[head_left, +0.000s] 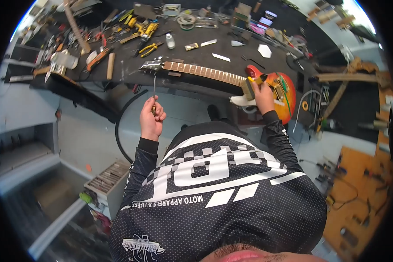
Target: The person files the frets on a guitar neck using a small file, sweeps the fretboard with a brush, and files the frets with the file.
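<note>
1. Along the near side of the dark workbench [187,52] lies an electric guitar with a red-orange body and brown fretboard [291,104], its black headstock [152,65] toward the left and its body toward the right.
2. The left hand [152,117] is closed around the yellowish handle of a slim metal-shafted tool [155,87], fingers curled in; the shaft points up toward the headstock. Whether its tip touches cannot be told.
3. The right hand [263,97], at the guitar body, pinches a tan, brush-like block with a yellow part [249,89] between thumb and fingers, near the inner end of the fretboard.
4. A green strip [285,85] crosses the body beside the right hand.
5. Beyond the neck are yellow-handled pliers [149,49], a small white bottle [170,42] and a white hexagonal piece [264,51].
</note>
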The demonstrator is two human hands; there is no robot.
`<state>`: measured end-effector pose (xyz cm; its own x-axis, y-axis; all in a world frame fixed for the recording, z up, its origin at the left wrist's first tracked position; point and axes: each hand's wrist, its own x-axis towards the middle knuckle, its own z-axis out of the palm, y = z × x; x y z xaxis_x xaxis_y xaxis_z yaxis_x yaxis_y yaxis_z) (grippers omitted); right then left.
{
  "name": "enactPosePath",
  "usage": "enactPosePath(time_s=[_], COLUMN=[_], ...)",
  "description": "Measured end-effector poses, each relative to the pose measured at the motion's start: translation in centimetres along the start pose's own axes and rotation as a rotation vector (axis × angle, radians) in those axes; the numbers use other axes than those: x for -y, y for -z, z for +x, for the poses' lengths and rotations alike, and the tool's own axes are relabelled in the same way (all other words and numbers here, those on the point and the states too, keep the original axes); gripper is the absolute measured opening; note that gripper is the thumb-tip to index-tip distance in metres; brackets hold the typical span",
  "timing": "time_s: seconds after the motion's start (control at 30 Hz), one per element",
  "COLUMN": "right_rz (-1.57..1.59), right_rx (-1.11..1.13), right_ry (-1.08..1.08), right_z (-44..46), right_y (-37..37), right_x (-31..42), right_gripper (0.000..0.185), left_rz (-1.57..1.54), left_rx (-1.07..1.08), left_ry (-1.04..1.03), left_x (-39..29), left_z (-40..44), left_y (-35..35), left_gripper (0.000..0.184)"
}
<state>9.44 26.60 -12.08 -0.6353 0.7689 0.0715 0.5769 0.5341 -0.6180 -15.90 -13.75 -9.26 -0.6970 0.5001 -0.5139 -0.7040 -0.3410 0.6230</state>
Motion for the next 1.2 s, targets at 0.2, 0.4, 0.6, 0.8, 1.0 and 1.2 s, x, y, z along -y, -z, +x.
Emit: enactPosePath(time_s=[0.2,0.4,0.6,0.8,1.0,1.2], right_rz=[0.226,0.842,1.244,1.534,1.688,1.336], right_rx=[-0.243,-0.266,-0.144,0.156,0.567,0.796], right_ry=[-0.182,-0.500,-0.454,-0.588,-0.672,-0.759], right_z=[-7.4,-7.7,2.2,15.9,21.3,21.7], right_y=[3.9,5.0,1.6,-7.1,-14.8,-14.5], right_x=[-2.9,-4.4,-5.3,-6.2,-5.6,-5.9], right_gripper=[0.034,0.032,0.028,0.036,0.055,0.052], left_rz=[0.076,0.127,-0.104,-0.056,-0.004,-0.058], left_rx=[0.128,0.294,0.212,-0.033,-0.043,-0.113], left_ry=[0.075,0.076,0.053,-0.039,-0.129,-0.098], left_x=[-0.2,0.8,3.2,7.4,11.6,14.8], left_z=[2.3,1.9,-1.4,-3.6,-2.5,-0.6], left_y=[-2.2,-5.0,-4.3,-7.4,-12.4,-14.1], left_gripper=[0.018,0.016,0.013,0.012,0.011,0.012])
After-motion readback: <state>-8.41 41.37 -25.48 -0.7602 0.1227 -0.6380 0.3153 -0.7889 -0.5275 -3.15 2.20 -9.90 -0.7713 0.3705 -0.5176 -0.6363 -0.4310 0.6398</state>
